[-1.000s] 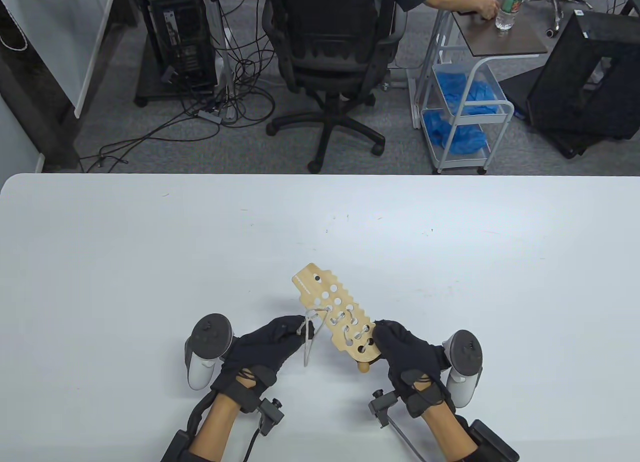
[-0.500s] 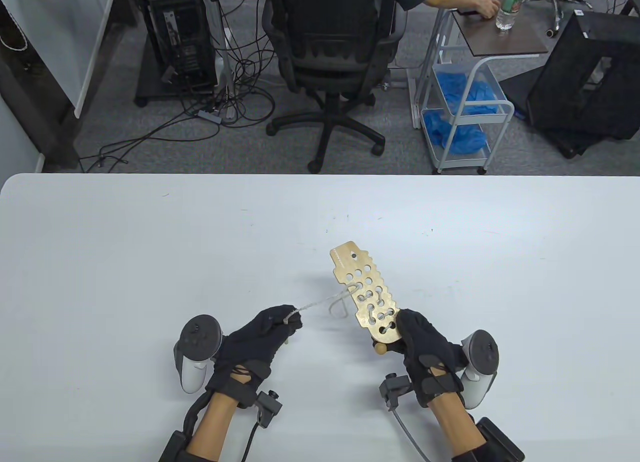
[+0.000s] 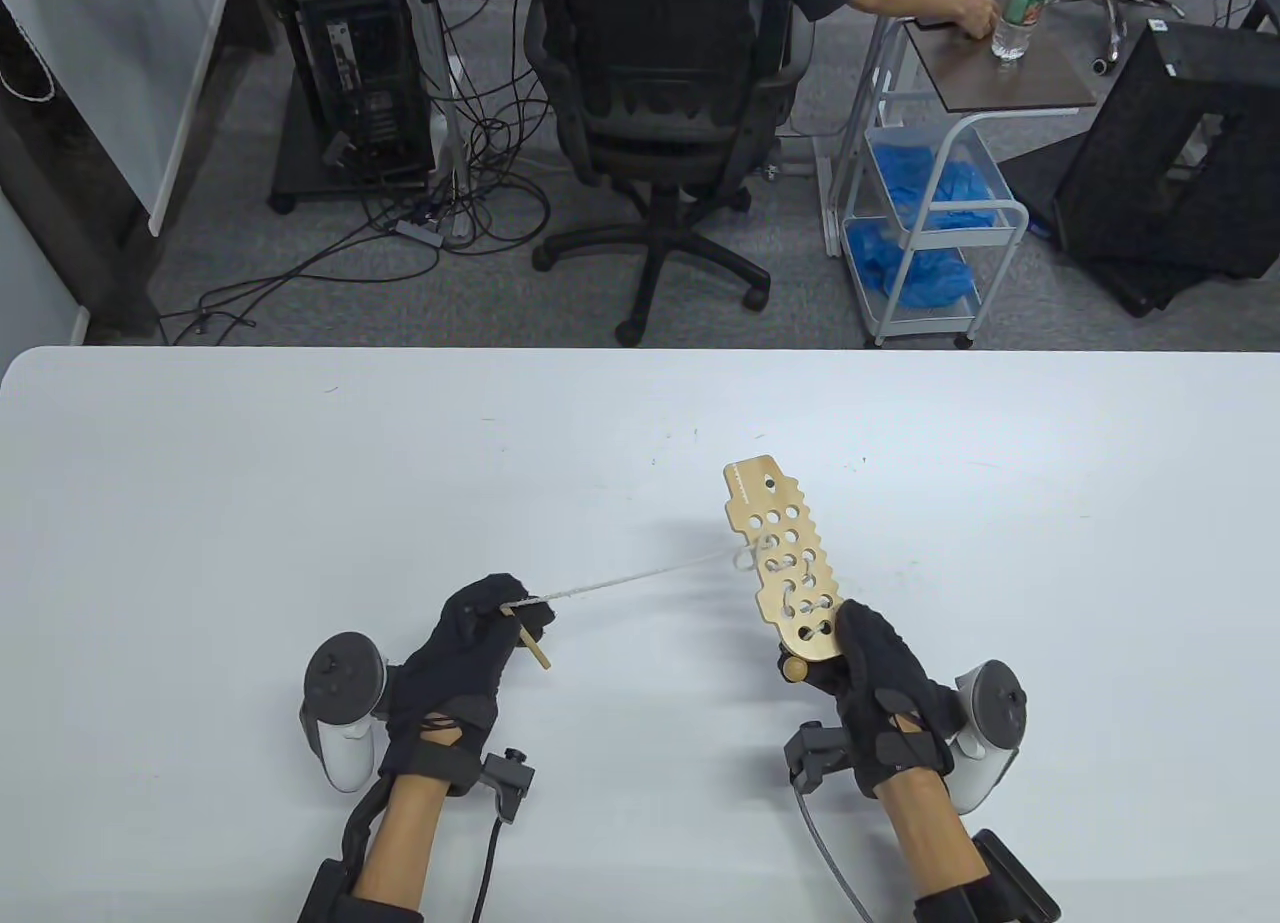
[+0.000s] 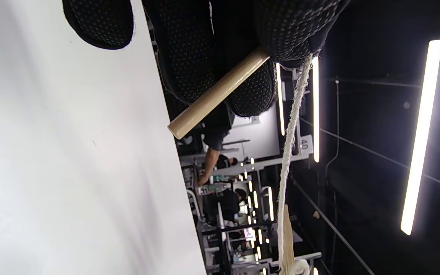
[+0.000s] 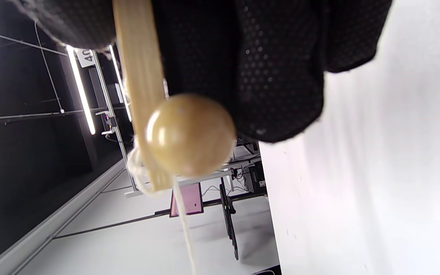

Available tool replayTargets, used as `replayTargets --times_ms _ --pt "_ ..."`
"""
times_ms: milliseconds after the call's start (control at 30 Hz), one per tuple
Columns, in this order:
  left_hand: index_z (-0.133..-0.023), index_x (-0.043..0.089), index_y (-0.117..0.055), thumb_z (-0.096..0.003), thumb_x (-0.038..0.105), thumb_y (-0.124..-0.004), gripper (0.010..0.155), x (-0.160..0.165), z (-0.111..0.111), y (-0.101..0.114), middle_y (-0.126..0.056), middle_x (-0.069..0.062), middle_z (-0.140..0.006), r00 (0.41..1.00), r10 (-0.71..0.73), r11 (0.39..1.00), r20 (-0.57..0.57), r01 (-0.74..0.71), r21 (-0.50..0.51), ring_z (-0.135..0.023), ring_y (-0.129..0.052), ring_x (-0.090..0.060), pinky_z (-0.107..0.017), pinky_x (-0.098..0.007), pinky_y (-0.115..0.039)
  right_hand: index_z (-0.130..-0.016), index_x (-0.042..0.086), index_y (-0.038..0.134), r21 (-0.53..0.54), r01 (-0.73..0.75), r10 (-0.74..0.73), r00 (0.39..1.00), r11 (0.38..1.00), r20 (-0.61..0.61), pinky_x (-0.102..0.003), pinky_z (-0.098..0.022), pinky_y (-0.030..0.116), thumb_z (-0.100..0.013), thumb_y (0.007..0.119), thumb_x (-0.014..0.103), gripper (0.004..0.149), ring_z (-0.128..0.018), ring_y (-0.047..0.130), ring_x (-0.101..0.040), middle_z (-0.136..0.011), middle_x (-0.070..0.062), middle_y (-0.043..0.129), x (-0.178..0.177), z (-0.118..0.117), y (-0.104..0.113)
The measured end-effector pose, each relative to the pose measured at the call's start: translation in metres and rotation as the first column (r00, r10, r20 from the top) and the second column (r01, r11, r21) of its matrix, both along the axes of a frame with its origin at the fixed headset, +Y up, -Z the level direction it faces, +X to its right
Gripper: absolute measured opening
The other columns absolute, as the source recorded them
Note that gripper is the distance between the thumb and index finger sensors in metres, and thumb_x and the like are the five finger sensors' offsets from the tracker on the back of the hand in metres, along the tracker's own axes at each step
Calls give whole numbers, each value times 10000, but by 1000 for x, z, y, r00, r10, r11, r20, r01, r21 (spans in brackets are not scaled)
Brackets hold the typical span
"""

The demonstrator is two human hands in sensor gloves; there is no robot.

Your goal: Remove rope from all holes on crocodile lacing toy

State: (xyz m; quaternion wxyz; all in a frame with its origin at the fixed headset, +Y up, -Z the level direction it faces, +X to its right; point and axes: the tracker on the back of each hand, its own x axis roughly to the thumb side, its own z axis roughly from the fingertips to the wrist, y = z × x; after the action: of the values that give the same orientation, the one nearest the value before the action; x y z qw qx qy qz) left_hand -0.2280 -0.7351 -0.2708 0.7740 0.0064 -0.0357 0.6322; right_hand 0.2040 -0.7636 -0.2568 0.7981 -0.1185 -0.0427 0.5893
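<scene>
The wooden crocodile lacing board (image 3: 785, 568) is held above the table, its long axis running away from me. My right hand (image 3: 868, 663) grips its near end; a wooden ball (image 3: 796, 667) sits below that end and fills the right wrist view (image 5: 190, 134). The white rope (image 3: 640, 580) is still laced through several holes near the board's lower half and runs taut leftward to my left hand (image 3: 490, 628). That hand pinches the rope's end by its wooden needle (image 3: 530, 643), seen close in the left wrist view (image 4: 216, 94) with the rope (image 4: 287, 152).
The white table (image 3: 300, 483) stretches wide around both hands. Beyond its far edge are an office chair (image 3: 655, 113), a wire cart (image 3: 930, 213) with blue items, cables and a seated person.
My left hand pulled left and toward me, drawing the slack loop out into a taut line. My right hand carried the board to the right and turned it more upright.
</scene>
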Motion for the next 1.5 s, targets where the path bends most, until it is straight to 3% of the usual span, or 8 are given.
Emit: replayTargets --times_ms 467,600,833,1067,1133,1200,1333,1500 --pt "-923 449 -736 -480 420 -778 446 -30 2 0 -1042 115 -755 987 33 999 -155 -32 7 -682 -1000 -133 -676 -563 -730 -795 56 749 22 161 -163 981 987 104 -624 -525 706 -470 739 412 482 -514 990 -373 -606 -165 986 16 0 -6" --pt "-919 448 -731 -482 427 -773 439 -37 4 -2 -1035 114 -742 977 51 999 -207 -51 2 -667 -996 -126 -677 -558 -729 -799 55 746 55 110 -115 987 992 111 -631 -532 694 -473 739 406 479 -522 982 -380 -614 -171 980 20 -3 0" --pt "-921 443 -714 -487 443 -760 437 -51 8 -5 -1018 126 -738 946 102 994 -309 -110 -9 -659 -985 -112 -683 -542 -728 -792 61 758 22 -82 77 982 996 174 -623 -524 706 -470 739 405 472 -506 991 -371 -597 -163 989 24 -5 28" --pt "-914 427 -724 -486 460 -761 431 -60 8 -9 -1017 121 -715 929 105 992 -356 -123 -29 -636 -982 -105 -683 -535 -728 -793 65 748 18 15 -19 970 1000 241 -613 -530 709 -473 733 408 470 -509 992 -359 -601 -151 985 5 3 28" --pt "-904 417 -740 -478 459 -769 429 -58 7 -10 -1024 114 -700 929 89 994 -360 -108 -32 -622 -986 -111 -676 -537 -731 -788 55 753 31 13 -19 976 999 217 -624 -529 700 -466 745 398 471 -503 988 -373 -594 -164 985 -7 2 23" --pt "-892 407 -758 -470 456 -778 425 -51 7 -11 -1032 106 -685 931 76 995 -358 -94 -33 -606 -990 -122 -666 -543 -734 -786 56 751 59 -87 78 987 994 140 -621 -523 707 -471 744 405 470 -499 991 -367 -590 -158 986 -20 -2 21" --pt "-876 390 -775 -466 455 -788 415 -35 3 -9 -1034 92 -661 963 15 998 -268 -30 -55 -587 -988 -129 -660 -551 -733 -760 68 775 118 -272 260 959 955 109 -605 -503 737 -454 756 422 468 -465 1014 -344 -555 -135 1007 -34 1 23" --pt "-860 388 -789 -457 456 -796 408 -14 3 -6 -1042 92 -642 972 -59 998 -225 56 -21 -567 -994 -128 -653 -549 -741 -728 42 800 87 -80 79 997 993 19 -617 -472 744 -436 778 406 468 -418 1019 -363 -508 -153 1019 -50 4 -1"
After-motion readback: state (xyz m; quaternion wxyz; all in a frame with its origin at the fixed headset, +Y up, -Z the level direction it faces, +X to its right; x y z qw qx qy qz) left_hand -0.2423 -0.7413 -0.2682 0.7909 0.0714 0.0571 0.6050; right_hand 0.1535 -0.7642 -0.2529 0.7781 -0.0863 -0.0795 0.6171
